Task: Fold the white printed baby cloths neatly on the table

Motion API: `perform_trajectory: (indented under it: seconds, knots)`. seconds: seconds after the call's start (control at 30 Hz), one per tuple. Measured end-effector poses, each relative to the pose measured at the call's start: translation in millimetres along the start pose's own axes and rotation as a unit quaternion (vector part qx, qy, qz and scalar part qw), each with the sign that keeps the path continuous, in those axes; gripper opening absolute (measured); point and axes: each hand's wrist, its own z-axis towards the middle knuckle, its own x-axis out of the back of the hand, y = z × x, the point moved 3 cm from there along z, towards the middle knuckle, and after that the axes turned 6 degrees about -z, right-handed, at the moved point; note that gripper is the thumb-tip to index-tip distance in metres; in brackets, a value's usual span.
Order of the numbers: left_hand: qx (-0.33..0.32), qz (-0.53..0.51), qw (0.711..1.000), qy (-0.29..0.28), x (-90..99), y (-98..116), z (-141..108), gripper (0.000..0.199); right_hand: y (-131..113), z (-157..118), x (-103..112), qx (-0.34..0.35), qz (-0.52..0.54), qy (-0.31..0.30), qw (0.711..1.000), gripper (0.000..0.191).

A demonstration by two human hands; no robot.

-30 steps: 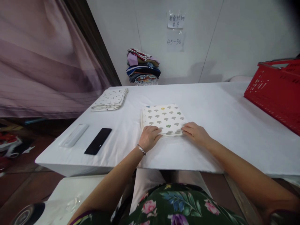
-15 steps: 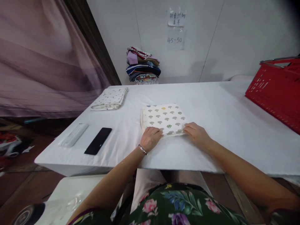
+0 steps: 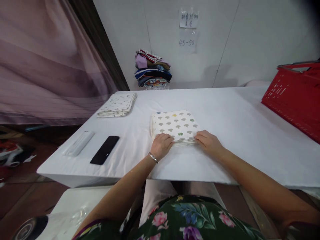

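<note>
A folded white cloth with grey mushroom prints (image 3: 175,124) lies near the middle of the white table. My left hand (image 3: 162,146) grips its near left corner, fingers bent over the edge, with a silver bracelet at the wrist. At the near right corner, my right hand (image 3: 209,143) pinches the cloth's edge between thumb and fingers. The near edge looks slightly lifted between the two hands, with a lower layer showing beneath it. The undersides of the fingertips are hidden.
Another folded patterned cloth (image 3: 117,105) lies at the table's back left. Nearer are a white packet (image 3: 79,143) and a black phone (image 3: 105,150). A red basket (image 3: 297,96) stands at the right. Stacked fabrics (image 3: 153,69) rise behind the white table (image 3: 240,133).
Both hands have shifted very slightly, the right one a little to the left. The cloth's near edge has come up a little off the layer below.
</note>
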Motion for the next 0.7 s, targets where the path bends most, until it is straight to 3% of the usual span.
perform_trajectory:
  seconds: [0.3,0.47,0.7]
  knots:
    - [-0.027,0.021,0.999,0.011,5.4,0.2,-0.5,0.017,-1.5,1.7,-2.9,0.046,-0.043,-0.018,0.998,0.026]
    - [-0.050,0.065,0.997,0.007,3.6,-3.3,2.2,0.020,-1.9,6.6,-4.0,0.014,-0.071,0.015,0.997,0.030]
    - [-0.049,0.052,0.997,-0.010,-2.5,0.3,-11.3,0.020,-6.4,1.4,-10.7,0.044,-0.082,-0.023,0.995,0.033]
